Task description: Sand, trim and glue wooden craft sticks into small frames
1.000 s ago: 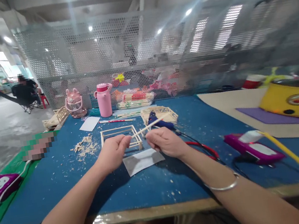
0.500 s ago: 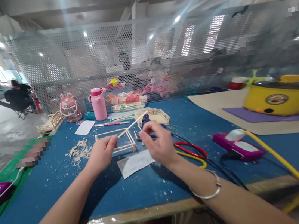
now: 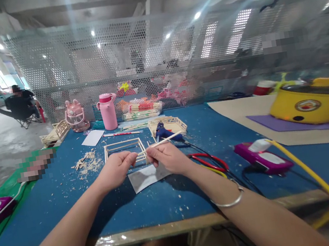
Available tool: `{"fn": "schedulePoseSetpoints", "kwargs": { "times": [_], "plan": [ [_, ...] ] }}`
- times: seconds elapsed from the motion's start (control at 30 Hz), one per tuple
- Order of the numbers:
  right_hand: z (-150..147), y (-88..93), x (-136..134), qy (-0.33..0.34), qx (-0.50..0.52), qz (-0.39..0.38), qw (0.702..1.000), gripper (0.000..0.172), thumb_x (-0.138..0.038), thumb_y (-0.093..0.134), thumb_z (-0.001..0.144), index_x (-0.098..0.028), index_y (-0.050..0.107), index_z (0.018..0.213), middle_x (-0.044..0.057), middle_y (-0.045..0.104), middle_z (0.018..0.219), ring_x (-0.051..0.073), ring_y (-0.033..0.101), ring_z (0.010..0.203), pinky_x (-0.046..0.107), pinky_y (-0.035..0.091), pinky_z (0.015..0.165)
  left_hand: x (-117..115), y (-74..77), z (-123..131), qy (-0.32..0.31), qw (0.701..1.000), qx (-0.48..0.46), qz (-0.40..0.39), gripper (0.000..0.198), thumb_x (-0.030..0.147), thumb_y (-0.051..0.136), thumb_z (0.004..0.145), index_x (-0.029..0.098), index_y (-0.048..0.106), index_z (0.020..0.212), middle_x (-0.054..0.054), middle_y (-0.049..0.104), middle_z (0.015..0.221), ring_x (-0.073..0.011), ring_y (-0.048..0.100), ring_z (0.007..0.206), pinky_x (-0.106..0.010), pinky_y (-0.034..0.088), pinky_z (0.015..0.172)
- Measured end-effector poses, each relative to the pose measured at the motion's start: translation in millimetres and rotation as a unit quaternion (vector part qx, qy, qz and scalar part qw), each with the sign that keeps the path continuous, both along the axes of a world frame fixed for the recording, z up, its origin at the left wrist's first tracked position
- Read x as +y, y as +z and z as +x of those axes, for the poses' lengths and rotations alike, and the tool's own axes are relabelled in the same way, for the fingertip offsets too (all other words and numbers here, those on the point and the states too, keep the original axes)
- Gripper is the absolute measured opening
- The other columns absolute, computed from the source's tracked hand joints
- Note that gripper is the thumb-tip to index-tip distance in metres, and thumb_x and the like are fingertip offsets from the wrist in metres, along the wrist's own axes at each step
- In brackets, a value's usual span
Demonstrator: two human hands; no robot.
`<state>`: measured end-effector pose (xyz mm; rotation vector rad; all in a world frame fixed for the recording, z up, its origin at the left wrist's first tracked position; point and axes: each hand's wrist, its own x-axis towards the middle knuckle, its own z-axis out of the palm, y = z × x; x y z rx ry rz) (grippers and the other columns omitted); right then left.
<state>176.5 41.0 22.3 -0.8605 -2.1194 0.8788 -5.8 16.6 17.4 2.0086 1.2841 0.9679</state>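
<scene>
A thin pale wooden stick is pinched between my two hands, its far end pointing up and to the right. My left hand is closed on its left part. Fingers of my right hand are wrapped on it farther along, close to the left fingertips. Just behind them stands an open rectangular frame of sticks on the blue table. Under the hands lies a white sheet, partly covered. Behind the right hand, a dark blue glue gun rests beside a small stick-built tray.
Wood scraps lie to the left. A pink flask, a clear pink bottle and bundled sticks line the back. To the right are red cable loops, a purple power strip and a yellow pot. A person sits far left.
My right hand, apart from the stick with fingers spread before, has moved left and down and closed on it. The stick has tipped lower, and the glue gun is more exposed.
</scene>
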Motion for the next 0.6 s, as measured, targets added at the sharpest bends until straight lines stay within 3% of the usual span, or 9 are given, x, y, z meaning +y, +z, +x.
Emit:
{"fn": "schedulePoseSetpoints", "kwargs": {
  "times": [0.1,0.17,0.23,0.27,0.3,0.37,0.43,0.53,0.6],
  "plan": [
    [14.4,4.3,6.1,-0.033,0.002,0.025,0.999,0.047,-0.051,0.040,0.082,-0.016,0.051,0.053,0.000,0.049,0.044,0.011,0.046,0.043,0.024,0.038,0.047,4.4,2.5,-12.9,0.068,0.998,-0.014,0.003,0.040,0.048,0.035,0.083,0.019,0.044,0.058,0.005,0.037,0.050,-0.0104,0.034,0.050,-0.022,0.028,0.049],
    [33.2,7.5,17.0,-0.112,0.033,0.050,0.992,0.043,-0.048,0.036,0.084,-0.017,0.052,0.058,-0.001,0.046,0.045,0.012,0.043,0.043,0.027,0.038,0.048,7.7,5.4,-24.5,0.131,0.991,-0.031,0.002,0.040,0.051,0.034,0.083,0.019,0.045,0.060,0.006,0.034,0.047,-0.0104,0.031,0.045,-0.022,0.025,0.046],
    [55.1,10.7,30.2,-0.229,0.079,0.097,0.965,0.038,-0.043,0.029,0.088,-0.017,0.054,0.077,0.002,0.048,0.055,0.016,0.047,0.052,0.032,0.041,0.057,10.1,8.6,-34.9,0.183,0.982,-0.022,0.029,0.039,0.050,0.034,0.083,0.019,0.049,0.063,0.006,0.034,0.046,-0.0110,0.032,0.046,-0.022,0.025,0.047],
    [64.7,12.1,35.9,-0.301,0.105,0.134,0.938,0.035,-0.039,0.027,0.088,-0.016,0.053,0.093,0.005,0.053,0.068,0.019,0.052,0.065,0.037,0.043,0.066,10.6,10.1,-38.5,0.196,0.979,-0.003,0.050,0.039,0.048,0.035,0.083,0.019,0.051,0.063,0.006,0.037,0.047,-0.0114,0.035,0.047,-0.022,0.027,0.049],
    [71.7,13.3,39.7,-0.422,0.125,0.217,0.872,0.033,-0.037,0.035,0.086,-0.015,0.049,0.106,0.010,0.056,0.082,0.023,0.054,0.078,0.042,0.042,0.074,10.7,11.1,-40.8,0.195,0.978,0.025,0.070,0.038,0.046,0.036,0.083,0.019,0.053,0.064,0.005,0.040,0.049,-0.0120,0.038,0.050,-0.022,0.028,0.051],
    [74.5,14.5,39.7,-0.508,0.087,0.336,0.788,0.058,-0.035,0.051,0.078,-0.013,0.034,0.128,0.019,0.047,0.118,0.033,0.044,0.111,0.051,0.034,0.091,9.6,11.4,-40.8,0.159,0.979,0.089,0.092,0.037,0.043,0.037,0.083,0.018,0.055,0.064,0.003,0.049,0.053,-0.0131,0.043,0.054,-0.022,0.030,0.054],
    [61.1,13.1,29.5,-0.461,0.021,0.422,0.780,0.066,-0.036,0.051,0.078,-0.012,0.026,0.135,0.020,0.038,0.132,0.034,0.031,0.125,0.053,0.027,0.098,7.4,9.1,-35.7,0.100,0.980,0.143,0.092,0.036,0.041,0.037,0.084,0.019,0.056,0.064,0.002,0.054,0.057,-0.0135,0.046,0.056,-0.022,0.031,0.055],
    [25.3,4.1,8.3,-0.186,-0.115,0.510,0.832,0.043,-0.037,0.042,0.085,-0.021,0.043,0.126,0.011,0.057,0.117,0.027,0.049,0.112,0.049,0.026,0.100,4.1,3.4,-24.2,0.050,0.977,0.182,0.101,0.037,0.039,0.037,0.086,0.019,0.057,0.062,0.000,0.057,0.058,-0.0136,0.046,0.055,-0.022,0.029,0.054],
    [7.0,-4.9,0.9,-0.085,-0.175,0.481,0.855,0.031,-0.031,0.041,0.088,-0.020,0.054,0.114,0.008,0.066,0.098,0.021,0.059,0.092,0.043,0.034,0.093,3.2,1.0,-19.1,0.036,0.975,0.189,0.110,0.038,0.039,0.037,0.086,0.018,0.057,0.061,-0.001,0.056,0.058,-0.0136,0.046,0.055,-0.023,0.028,0.053]
  ]
}}
